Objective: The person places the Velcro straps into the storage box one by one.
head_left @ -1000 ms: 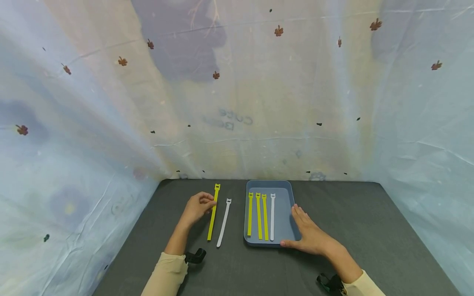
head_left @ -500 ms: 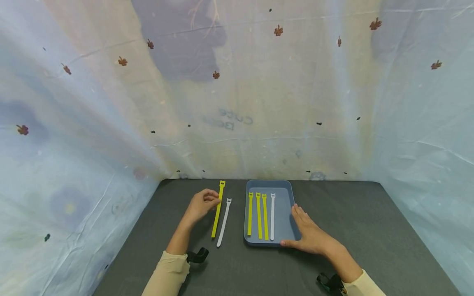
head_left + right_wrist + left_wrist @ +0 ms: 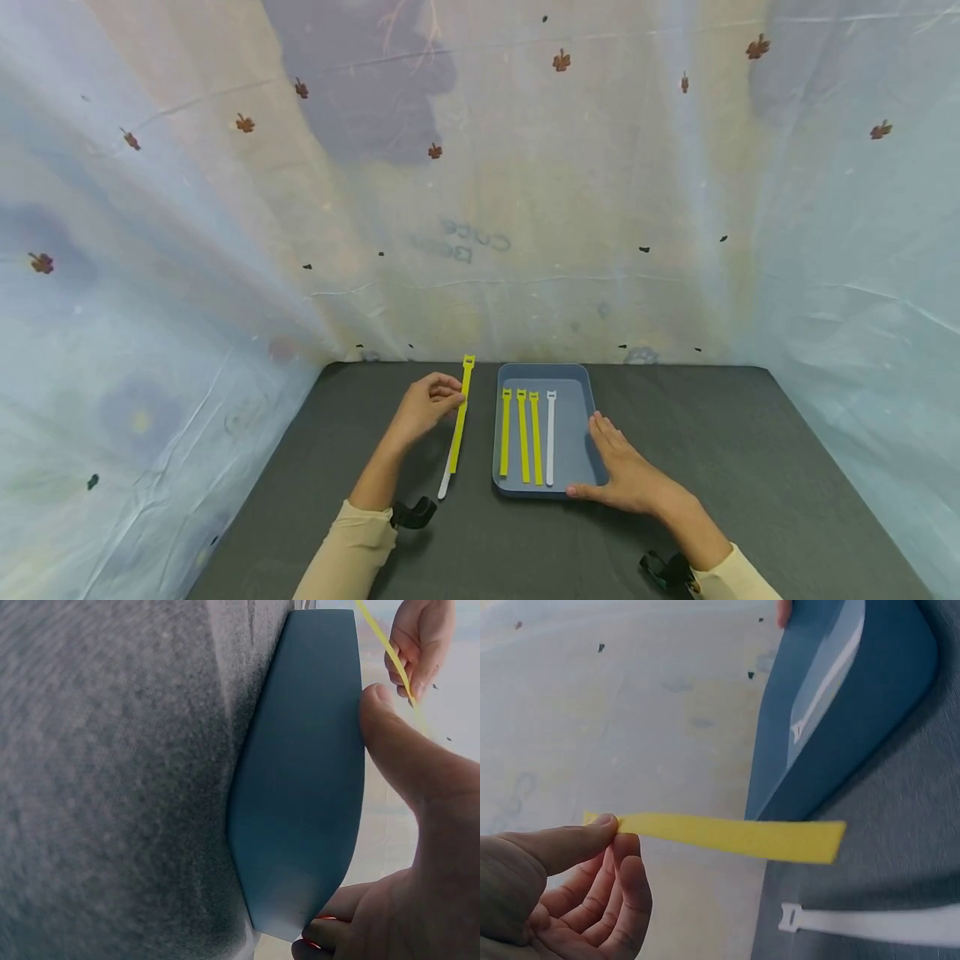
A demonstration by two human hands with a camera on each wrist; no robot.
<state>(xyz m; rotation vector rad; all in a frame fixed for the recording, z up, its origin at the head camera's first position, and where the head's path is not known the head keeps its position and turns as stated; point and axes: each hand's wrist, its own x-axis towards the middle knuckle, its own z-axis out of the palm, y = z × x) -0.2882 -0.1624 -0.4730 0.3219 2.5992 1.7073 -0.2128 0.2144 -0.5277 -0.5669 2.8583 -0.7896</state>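
Observation:
My left hand [image 3: 426,410] pinches a yellow hook-and-loop cable tie [image 3: 458,432] between thumb and fingers. It hangs in the air left of the tray. In the left wrist view the yellow strip stretches out from the fingertips, its square end free. Below it a white cable tie [image 3: 877,924] lies on the dark table, mostly hidden in the head view. My right hand [image 3: 633,477] rests on the near right corner of the blue-grey tray [image 3: 576,437], fingers straight along the side, thumb on the front rim. Three yellow cable ties [image 3: 522,437] and one white [image 3: 551,439] lie side by side inside.
The dark grey table [image 3: 510,550] reaches back to a pale patterned curtain [image 3: 480,208], which also hangs at both sides. A black wrist device [image 3: 414,512] sits on the left wrist, and another [image 3: 666,573] on the right.
My left hand has moved right and slightly away with the yellow cable tie, which now passes over the loose white one. The right hand and tray have stayed put.

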